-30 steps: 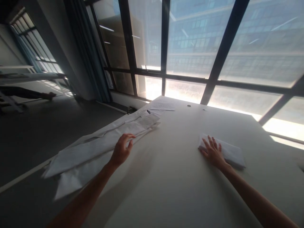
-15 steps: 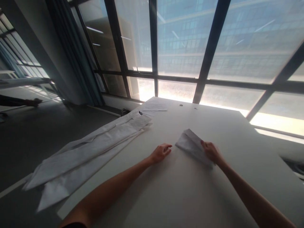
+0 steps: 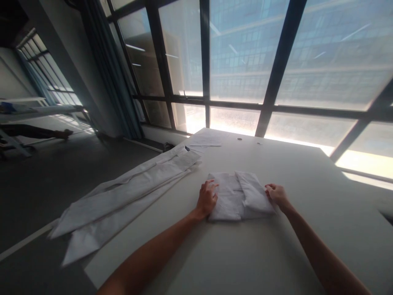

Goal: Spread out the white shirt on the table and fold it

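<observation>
The folded white cloth [image 3: 238,198] lies on the table [image 3: 190,256], slightly below and right of the frame's centre. The left hand [image 3: 208,199] rests upon its left edge, fingers loosely bent. The right hand [image 3: 277,194] pinches its right edge with the fingertips. Other cloths [image 3: 123,200] lie at the left.

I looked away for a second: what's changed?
The folded white cloth moved left and was opened wider. The left hand came right from beside the cloth pile onto the folded cloth's left edge; the right hand, earlier flat on it, is at its right edge. The pile and papers stayed put.
</observation>
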A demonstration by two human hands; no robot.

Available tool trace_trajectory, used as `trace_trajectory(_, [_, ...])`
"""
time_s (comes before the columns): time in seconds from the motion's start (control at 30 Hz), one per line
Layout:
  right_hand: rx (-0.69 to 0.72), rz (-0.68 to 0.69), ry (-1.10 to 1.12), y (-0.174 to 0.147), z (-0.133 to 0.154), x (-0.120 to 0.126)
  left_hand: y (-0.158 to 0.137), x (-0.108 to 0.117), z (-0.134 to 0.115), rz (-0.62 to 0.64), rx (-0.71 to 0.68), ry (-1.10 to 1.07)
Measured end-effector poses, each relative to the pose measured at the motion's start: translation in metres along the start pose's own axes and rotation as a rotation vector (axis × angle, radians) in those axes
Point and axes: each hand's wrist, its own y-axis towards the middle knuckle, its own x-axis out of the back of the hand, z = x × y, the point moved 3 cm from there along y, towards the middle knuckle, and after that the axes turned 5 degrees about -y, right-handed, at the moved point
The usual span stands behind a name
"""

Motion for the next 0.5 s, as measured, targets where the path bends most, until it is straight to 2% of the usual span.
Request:
trace_trajectory(0.07, [0.111, -0.076, -0.125, -0.005, -0.009, 0.003, -0.007, -0.008, -0.021, 0.100, -0.114, 0.082])
trace_trajectory(0.13, [0.293, -0.098, -0.205, -0.023, -0.005, -0.006, -0.018, -0.020, -0.040, 0.217, -0.181, 0.138])
trace_trajectory(0.2, [0.487, -0.050, -0.290, -0.050, 0.005, -0.023, -0.027, -0.032, -0.052, 0.324, -0.182, 0.185])
trace_trajectory(0.27, [0.586, 0.000, -0.421, -0.076, 0.016, -0.041, -0.032, -0.040, -0.056, 0.395, -0.141, 0.227])
trace_trajectory(0.37, [0.541, -0.022, -0.614, -0.100, 0.028, -0.054, -0.030, -0.037, -0.053, 0.422, -0.091, 0.249])
trace_trajectory(0.5, [0.444, -0.047, -0.740, -0.106, 0.039, -0.052, -0.021, -0.023, -0.047, 0.383, -0.054, 0.142])
